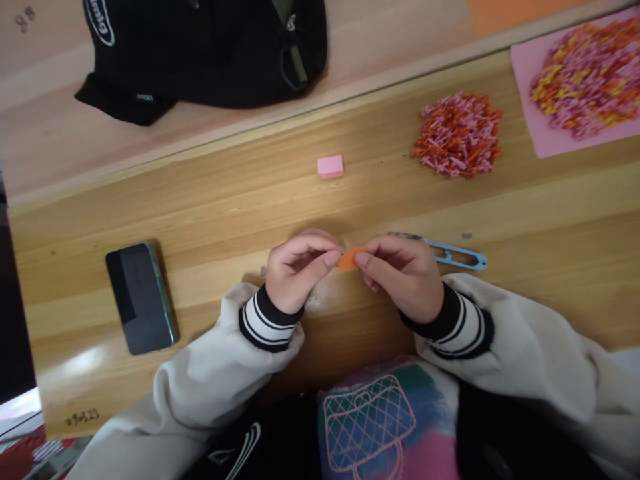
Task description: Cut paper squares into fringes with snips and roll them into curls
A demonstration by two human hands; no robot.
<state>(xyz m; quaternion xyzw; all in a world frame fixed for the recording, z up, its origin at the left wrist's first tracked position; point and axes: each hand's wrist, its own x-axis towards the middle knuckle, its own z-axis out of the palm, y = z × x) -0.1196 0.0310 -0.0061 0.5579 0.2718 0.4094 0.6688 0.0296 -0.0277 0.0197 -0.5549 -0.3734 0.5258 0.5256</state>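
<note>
The wooden counter (210, 193) spreads out before me, glossy and streaked with pale grain. Along its far side lies a black cloth bundle (210, 53) with a zip and white lettering. To the right, a flat pink sheet (543, 143) carries a tangled heap (590, 80) of pink, orange and yellow bits; a smaller, rounded pile (459, 135) of pink and orange ones sits beside it. A phone (141, 298), dark-faced and glossy, rests at the left. The left hand (303, 270) and right hand (407, 273) meet near the middle (both in black-and-white striped cuffs (270, 320)), each closed in a thumb-and-finger pinch on the same orange slip. A slim blue tool (465, 259) pokes out behind the right hand. Farther off sits a small, blocky pink stack (331, 167). Smallest is that orange slip (351, 257), thin and paper-like, between the fingertips, its long axis running hand to hand, right end tipped slightly away from the person.
</note>
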